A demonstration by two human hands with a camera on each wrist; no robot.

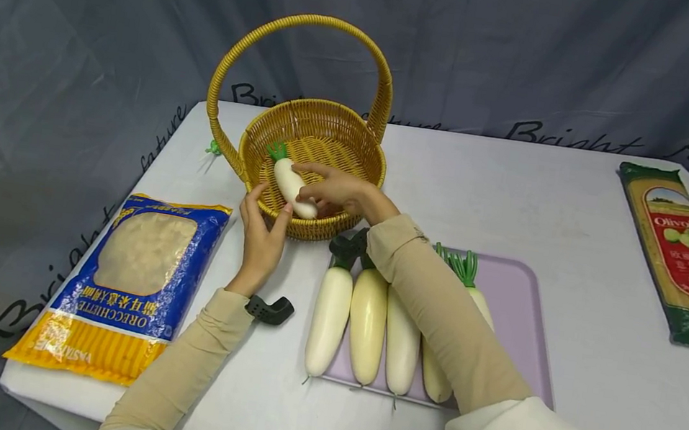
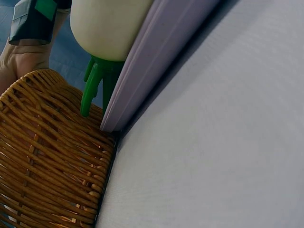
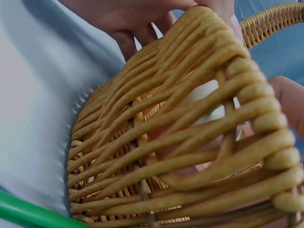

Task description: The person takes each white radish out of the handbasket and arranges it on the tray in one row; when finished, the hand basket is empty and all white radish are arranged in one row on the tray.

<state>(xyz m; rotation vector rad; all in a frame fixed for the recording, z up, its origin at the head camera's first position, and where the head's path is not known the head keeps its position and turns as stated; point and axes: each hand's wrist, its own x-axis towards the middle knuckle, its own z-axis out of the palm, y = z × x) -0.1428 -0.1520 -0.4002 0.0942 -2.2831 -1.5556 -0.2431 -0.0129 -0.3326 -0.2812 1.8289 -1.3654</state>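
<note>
A yellow-brown wicker basket (image 1: 310, 229) with a tall hoop handle stands at the back of the table. Inside it lies a white radish (image 1: 288, 180), its green top towards the back left. My right hand (image 1: 347, 192) reaches over the front rim and holds the radish, thumb near its lower end; some of the fingers are hidden. On the front left rim, my left hand (image 1: 262, 244) grips the basket, with fingers also visible outside the wicker wall (image 3: 142, 114) in the right wrist view.
Several white and yellowish radishes (image 1: 328, 322) lie side by side on a lilac tray (image 1: 517, 318), partly under my right forearm. A blue and yellow pasta bag (image 1: 132, 289) lies left, a spaghetti pack (image 1: 682, 252) far right. A small green item (image 1: 214, 148) sits left of the basket.
</note>
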